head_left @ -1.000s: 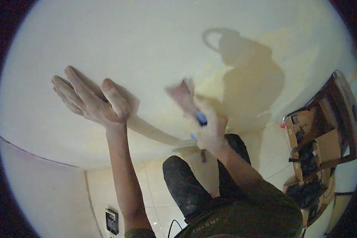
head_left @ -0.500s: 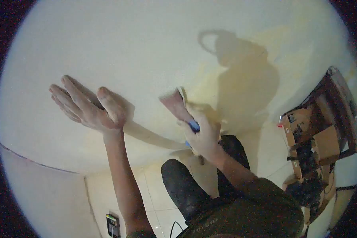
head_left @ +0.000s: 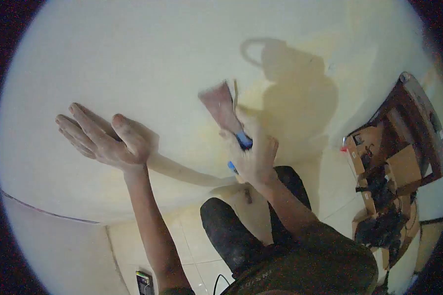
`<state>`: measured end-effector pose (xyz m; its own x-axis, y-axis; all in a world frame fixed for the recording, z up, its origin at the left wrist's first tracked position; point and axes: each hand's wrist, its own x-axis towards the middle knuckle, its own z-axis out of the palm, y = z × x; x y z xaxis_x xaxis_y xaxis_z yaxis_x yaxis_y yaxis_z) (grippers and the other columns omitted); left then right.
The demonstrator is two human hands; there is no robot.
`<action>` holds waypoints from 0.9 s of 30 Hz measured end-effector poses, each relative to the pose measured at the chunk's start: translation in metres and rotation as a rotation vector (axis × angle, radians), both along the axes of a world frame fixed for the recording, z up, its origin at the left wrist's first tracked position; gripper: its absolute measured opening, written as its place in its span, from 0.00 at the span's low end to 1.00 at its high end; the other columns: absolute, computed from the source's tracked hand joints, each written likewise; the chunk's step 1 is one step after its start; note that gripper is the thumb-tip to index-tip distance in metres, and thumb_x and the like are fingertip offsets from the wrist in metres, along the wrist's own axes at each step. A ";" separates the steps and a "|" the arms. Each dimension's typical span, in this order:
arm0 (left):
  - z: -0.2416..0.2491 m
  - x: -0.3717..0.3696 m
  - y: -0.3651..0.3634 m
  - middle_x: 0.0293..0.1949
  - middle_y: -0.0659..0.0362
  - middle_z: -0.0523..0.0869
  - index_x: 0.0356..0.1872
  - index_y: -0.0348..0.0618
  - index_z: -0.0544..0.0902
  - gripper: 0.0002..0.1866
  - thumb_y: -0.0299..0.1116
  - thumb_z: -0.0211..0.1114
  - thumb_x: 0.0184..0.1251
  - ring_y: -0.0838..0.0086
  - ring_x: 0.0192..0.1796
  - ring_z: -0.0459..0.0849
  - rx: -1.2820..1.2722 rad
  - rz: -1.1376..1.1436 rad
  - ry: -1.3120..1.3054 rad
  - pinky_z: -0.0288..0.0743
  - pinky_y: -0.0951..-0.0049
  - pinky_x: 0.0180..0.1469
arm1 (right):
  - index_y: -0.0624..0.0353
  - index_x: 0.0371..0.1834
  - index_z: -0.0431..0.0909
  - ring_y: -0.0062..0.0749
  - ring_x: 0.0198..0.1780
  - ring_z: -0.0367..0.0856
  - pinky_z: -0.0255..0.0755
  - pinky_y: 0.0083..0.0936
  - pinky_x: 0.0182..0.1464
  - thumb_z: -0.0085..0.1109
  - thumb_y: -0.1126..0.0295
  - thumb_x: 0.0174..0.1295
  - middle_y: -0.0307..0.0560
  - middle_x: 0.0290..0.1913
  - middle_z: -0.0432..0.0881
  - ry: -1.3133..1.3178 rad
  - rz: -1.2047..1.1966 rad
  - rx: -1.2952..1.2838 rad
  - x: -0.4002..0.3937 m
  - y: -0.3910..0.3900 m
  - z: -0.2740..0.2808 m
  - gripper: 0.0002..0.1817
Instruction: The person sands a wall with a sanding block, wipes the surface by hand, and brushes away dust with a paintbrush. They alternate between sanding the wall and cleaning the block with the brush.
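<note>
My left hand (head_left: 106, 137) rests against the pale wall (head_left: 147, 59), fingers stretched out and thumb apart. Whitish dust coats its skin, and nothing is in it. To the right, my right hand (head_left: 253, 152) is wrapped round a putty knife (head_left: 220, 105) with a blue handle part showing between the fingers. Its flared blade points up and to the left, close over the wall. A thin pale strip (head_left: 235, 91) sticks up beside the blade from the same hand. Yellowish patches mark the wall around this hand.
Below are my bent knees (head_left: 226, 231) above a tiled floor (head_left: 182, 231). At the right stands a chair-like frame (head_left: 421, 118) with open cardboard boxes (head_left: 403, 167) and dark items. A small dark device (head_left: 144, 282) with a cable lies bottom left. My shadow falls across the wall.
My right hand has moved up a little with the putty knife, whose blade now sits higher on the wall. My left hand appears slightly lower and further left, still flat.
</note>
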<state>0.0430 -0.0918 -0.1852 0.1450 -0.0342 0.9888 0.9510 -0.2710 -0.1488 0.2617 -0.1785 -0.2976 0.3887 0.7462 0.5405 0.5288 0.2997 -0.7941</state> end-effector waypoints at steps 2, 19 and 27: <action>-0.004 0.000 0.006 0.82 0.34 0.58 0.79 0.31 0.66 0.37 0.52 0.48 0.82 0.40 0.85 0.52 0.007 0.001 -0.008 0.42 0.42 0.83 | 0.53 0.65 0.81 0.53 0.41 0.91 0.81 0.45 0.42 0.77 0.56 0.63 0.57 0.43 0.90 0.094 -0.006 0.067 -0.001 0.012 0.010 0.29; -0.023 0.015 0.008 0.81 0.34 0.61 0.78 0.32 0.68 0.37 0.51 0.52 0.79 0.38 0.84 0.54 0.015 -0.025 -0.009 0.43 0.41 0.83 | 0.57 0.66 0.81 0.44 0.39 0.92 0.83 0.37 0.41 0.74 0.59 0.66 0.58 0.43 0.90 0.057 -0.028 -0.057 0.035 0.005 0.009 0.28; -0.027 0.008 0.008 0.82 0.35 0.58 0.79 0.32 0.65 0.38 0.51 0.52 0.79 0.38 0.84 0.52 -0.014 -0.005 -0.049 0.42 0.40 0.83 | 0.57 0.64 0.82 0.52 0.36 0.91 0.81 0.42 0.40 0.72 0.57 0.67 0.58 0.38 0.90 -0.026 -0.061 0.269 0.022 0.009 -0.033 0.26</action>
